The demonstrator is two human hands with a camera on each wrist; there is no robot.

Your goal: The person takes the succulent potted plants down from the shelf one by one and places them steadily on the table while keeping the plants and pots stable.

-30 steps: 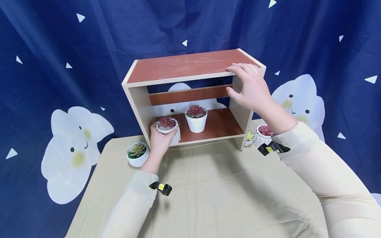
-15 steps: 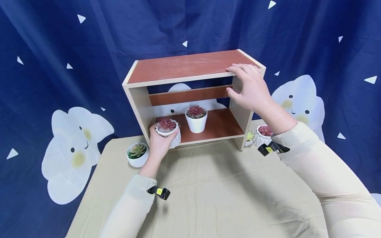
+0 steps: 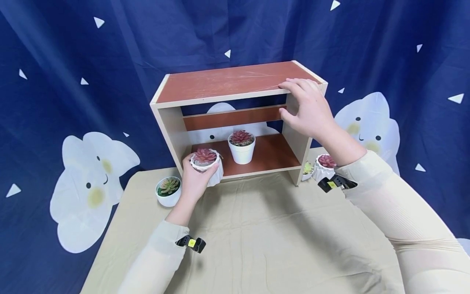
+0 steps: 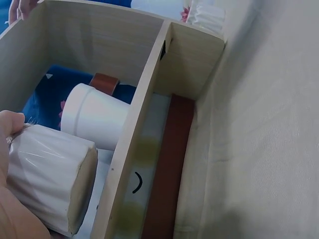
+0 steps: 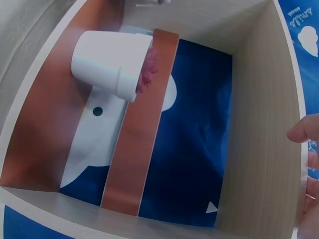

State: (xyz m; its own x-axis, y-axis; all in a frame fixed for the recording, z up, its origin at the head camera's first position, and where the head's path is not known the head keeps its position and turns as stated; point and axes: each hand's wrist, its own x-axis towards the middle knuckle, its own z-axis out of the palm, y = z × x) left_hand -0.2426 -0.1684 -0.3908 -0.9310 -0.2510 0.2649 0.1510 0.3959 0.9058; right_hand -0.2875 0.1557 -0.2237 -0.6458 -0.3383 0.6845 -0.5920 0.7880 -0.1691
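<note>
My left hand (image 3: 196, 179) grips a white ribbed pot with a red succulent (image 3: 205, 156) in front of the shelf's lower left. In the left wrist view that ribbed pot (image 4: 52, 177) is tilted, its base outside the shelf's front edge. A smooth white pot with a red succulent (image 3: 242, 153) stands upright on the lower board of the small brown shelf (image 3: 235, 83). My right hand (image 3: 310, 108) rests on the shelf's top right front edge, fingers on top and thumb below, spread apart. In the right wrist view its fingers (image 5: 304, 130) show at the outer edge.
A white bowl with a green succulent (image 3: 169, 191) stands on the cloth-covered table (image 3: 253, 245), left of the shelf. Right of it are a small pot with a yellow-green plant (image 3: 307, 170) and a ribbed pot with a red succulent (image 3: 324, 168). A blue curtain (image 3: 183, 32) hangs behind.
My left hand has drawn the ribbed pot slightly down and toward me, out from the shelf's front edge. My right hand has stayed in place.
</note>
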